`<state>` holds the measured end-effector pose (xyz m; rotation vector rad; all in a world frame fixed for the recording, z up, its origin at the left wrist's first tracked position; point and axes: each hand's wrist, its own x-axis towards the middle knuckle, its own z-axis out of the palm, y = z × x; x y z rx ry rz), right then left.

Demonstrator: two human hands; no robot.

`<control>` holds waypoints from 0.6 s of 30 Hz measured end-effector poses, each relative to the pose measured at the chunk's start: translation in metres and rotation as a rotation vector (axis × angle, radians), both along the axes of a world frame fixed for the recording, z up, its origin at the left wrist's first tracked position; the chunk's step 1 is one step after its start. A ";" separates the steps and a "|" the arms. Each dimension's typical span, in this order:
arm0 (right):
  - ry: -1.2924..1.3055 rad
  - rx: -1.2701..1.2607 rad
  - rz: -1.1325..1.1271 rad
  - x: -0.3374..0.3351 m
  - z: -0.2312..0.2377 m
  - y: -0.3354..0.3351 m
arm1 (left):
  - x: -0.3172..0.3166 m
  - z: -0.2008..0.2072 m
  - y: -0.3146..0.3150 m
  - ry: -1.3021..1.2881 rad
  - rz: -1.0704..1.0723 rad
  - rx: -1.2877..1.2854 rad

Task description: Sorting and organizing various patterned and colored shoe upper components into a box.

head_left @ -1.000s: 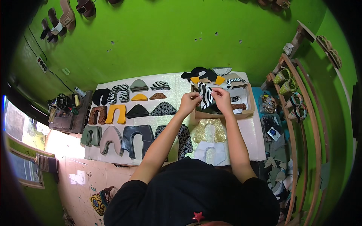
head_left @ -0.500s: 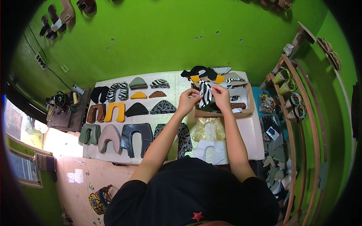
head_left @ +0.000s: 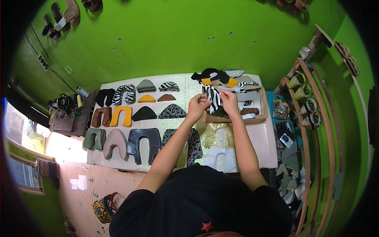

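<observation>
Between my two hands, above the left part of an open cardboard box (head_left: 258,117), I hold a zebra-striped piece of material (head_left: 213,98). My left hand (head_left: 198,106) pinches its left edge, and my right hand (head_left: 229,102) grips the other side. Inside the box lie scraps, among them a brown patterned piece (head_left: 250,111). Black, yellow and striped offcuts (head_left: 213,76) are heaped at its far edge. Nearer to me lie a gold glittery U-shaped piece (head_left: 209,134) and white U-shaped pieces (head_left: 231,158).
Stacks of cut U-shaped and half-round pieces, such as yellow ones (head_left: 115,117) and dark grey ones (head_left: 133,144), stand in rows on the left. A sewing machine (head_left: 65,104) is at far left. On the right, a wooden rack (head_left: 316,146) holds sandals (head_left: 303,93) beside a scrap heap (head_left: 290,185).
The striped piece has come slightly lower and nearer, and looks spread wider between my hands. My right hand's fingers have shifted along it.
</observation>
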<state>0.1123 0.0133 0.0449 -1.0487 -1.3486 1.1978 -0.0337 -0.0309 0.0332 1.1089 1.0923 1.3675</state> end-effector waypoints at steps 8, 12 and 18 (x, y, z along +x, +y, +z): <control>-0.130 -0.035 0.182 -0.039 -0.028 0.001 | -0.023 -0.002 0.002 -0.187 0.167 -0.092; -0.256 -0.093 0.189 -0.069 -0.021 0.002 | -0.051 -0.011 0.006 -0.225 0.268 -0.121; -0.354 0.031 0.129 -0.115 -0.038 0.041 | -0.119 -0.040 0.034 -0.152 0.366 -0.133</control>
